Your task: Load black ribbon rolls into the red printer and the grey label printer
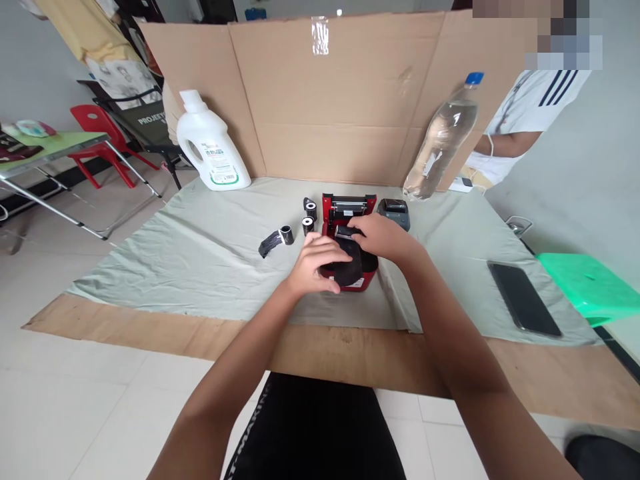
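The red machine (371, 278) stood with its lid raised at the middle of the worktop (200, 335), on a grey-green cloth (210, 267) that left a bare wooden strip along the near edge. The right hand (383, 237) reached in from the right and grasped a black roll (345, 233) between thumb and fingers, over the machine's open body and just nearer than the raised lid. The left hand (313, 267) lay at the machine's near left side, fingers bent and thumb apart, over a broad black strip (350, 268) that spread across the opening; whether the fingers pinched the strip or only rested against it, one could not tell. Left of the machine lay a small roll with a loose black tail (287, 235), its crumpled end trailing to the near left, and between it and the machine two more small rolls (308, 225), one behind the other. A grey device (395, 212) sat just right of the machine. Farther off, a white jug (213, 143) leaned at the far left and a clear bottle with a blue cap (443, 137) leaned at the far right, both before an upright cardboard panel (330, 100). A dark phone (524, 298) lay well to the right, nearer the front. Beyond the panel's right end showed a person's white sleeve (560, 100) with dark stripes.
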`<move>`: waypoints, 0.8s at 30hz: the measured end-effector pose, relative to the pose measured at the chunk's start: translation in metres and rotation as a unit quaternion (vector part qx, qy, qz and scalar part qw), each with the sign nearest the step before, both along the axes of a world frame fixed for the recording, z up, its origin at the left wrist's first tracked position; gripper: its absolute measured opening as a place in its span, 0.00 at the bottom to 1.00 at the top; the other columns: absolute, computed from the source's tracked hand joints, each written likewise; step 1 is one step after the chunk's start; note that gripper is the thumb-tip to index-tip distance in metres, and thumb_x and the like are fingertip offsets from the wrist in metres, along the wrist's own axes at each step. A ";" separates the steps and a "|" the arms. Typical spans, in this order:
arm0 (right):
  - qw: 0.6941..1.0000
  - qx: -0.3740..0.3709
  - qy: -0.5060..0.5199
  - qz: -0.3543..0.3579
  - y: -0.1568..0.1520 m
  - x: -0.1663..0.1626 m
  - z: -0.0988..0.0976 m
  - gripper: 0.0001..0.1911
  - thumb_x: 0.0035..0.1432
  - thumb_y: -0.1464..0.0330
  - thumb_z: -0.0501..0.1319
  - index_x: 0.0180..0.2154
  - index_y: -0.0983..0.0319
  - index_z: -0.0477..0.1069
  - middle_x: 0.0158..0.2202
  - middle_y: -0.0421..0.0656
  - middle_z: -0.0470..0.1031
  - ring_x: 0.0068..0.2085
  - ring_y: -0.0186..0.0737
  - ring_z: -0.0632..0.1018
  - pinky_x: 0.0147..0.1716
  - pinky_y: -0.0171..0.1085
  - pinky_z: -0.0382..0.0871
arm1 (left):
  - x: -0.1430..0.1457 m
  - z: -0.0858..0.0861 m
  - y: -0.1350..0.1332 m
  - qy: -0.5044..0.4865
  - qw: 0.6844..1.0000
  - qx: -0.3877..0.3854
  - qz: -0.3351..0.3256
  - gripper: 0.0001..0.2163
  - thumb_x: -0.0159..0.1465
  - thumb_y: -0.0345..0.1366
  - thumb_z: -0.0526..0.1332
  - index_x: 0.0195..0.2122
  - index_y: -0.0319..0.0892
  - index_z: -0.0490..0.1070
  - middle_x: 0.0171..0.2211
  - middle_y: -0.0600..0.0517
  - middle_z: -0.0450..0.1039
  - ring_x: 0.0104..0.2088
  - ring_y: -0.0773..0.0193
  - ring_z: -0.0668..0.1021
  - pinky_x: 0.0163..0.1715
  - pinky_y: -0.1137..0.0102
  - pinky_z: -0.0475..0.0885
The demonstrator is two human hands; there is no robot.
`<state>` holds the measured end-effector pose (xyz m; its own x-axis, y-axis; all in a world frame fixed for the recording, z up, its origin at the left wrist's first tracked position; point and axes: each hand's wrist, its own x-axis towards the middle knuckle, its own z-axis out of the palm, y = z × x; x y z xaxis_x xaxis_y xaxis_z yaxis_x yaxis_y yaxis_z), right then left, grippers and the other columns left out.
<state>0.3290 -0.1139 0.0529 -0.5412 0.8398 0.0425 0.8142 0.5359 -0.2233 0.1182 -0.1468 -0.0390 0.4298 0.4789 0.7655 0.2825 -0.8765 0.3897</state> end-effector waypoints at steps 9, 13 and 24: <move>0.995 0.035 -0.089 -0.020 0.005 -0.014 -0.014 0.18 0.69 0.76 0.53 0.53 0.67 0.76 0.49 0.58 0.81 0.57 0.62 0.73 0.55 0.51 0.60 | -0.010 -0.008 -0.019 0.029 0.982 0.136 0.127 0.05 0.71 0.40 0.66 0.43 0.53 0.82 0.38 0.55 0.86 0.39 0.61 0.81 0.51 0.58 0.64; 0.995 0.026 -0.096 -0.021 0.006 -0.013 -0.017 0.17 0.68 0.76 0.52 0.52 0.66 0.77 0.51 0.58 0.81 0.56 0.62 0.72 0.54 0.51 0.61 | -0.006 -0.010 -0.022 0.038 0.982 0.137 0.127 0.06 0.71 0.39 0.65 0.46 0.54 0.82 0.40 0.54 0.85 0.41 0.61 0.81 0.50 0.59 0.65; 0.985 -0.043 0.166 -0.008 0.003 0.008 0.010 0.13 0.66 0.68 0.57 0.31 0.61 0.77 0.28 0.41 0.77 0.32 0.39 0.74 0.36 0.40 0.65 | 0.004 -0.011 -0.030 0.063 0.983 0.133 0.114 0.08 0.73 0.39 0.62 0.44 0.50 0.82 0.38 0.53 0.85 0.40 0.61 0.82 0.49 0.59 0.67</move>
<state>0.3372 -0.1109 0.0625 -0.4954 0.8567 0.1438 0.6972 0.4908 -0.5225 0.1226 -0.1763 -0.0495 0.4334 0.3632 0.8248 0.5144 -0.8511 0.1045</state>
